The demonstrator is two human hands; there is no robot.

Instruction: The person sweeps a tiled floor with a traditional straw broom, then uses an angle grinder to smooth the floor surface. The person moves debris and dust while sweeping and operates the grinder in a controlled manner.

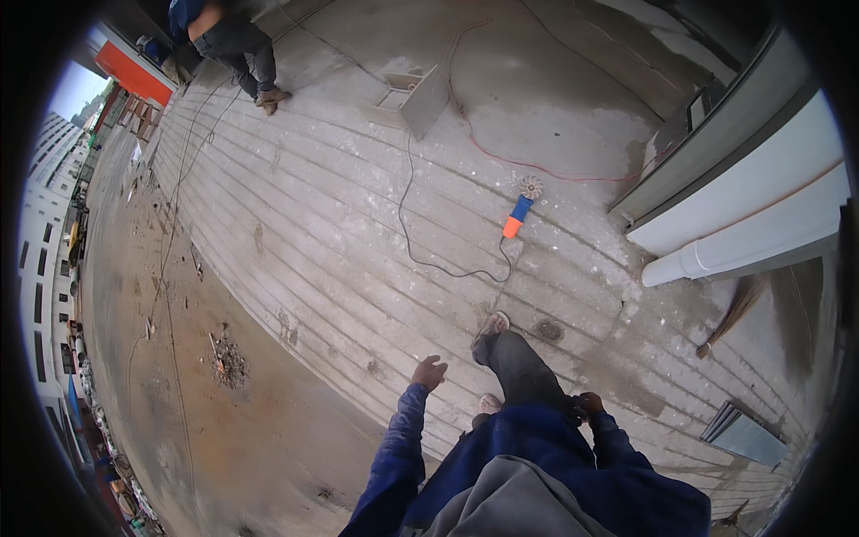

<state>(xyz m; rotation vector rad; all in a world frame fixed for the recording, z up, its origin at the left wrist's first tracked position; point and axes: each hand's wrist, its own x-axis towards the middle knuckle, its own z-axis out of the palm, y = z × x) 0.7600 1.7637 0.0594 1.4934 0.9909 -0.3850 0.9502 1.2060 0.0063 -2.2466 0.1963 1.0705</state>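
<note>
My left hand (430,372) hangs in the air to the left of my leg, its fingers loosely apart with nothing in them. At my right hip, my right hand (590,404) is curled against the dark trousers. A dark patch shows by its fingers; what they hold, if anything, I cannot make out. Ahead on the grooved concrete lies an angle grinder (516,218) with a blue and orange body. Its round, segmented disc (531,187) points away from me. A dark cord (413,255) runs from its orange end and loops left. Neither hand touches the grinder.
A red cable (555,170) crosses the floor beyond the grinder. Farther off sits a board box (407,103); another person (240,49) stands at the far left. White pipes (743,228), a twig broom (729,318) and grey panels (743,434) are at right. Rubble (228,360) lies on muddy ground left.
</note>
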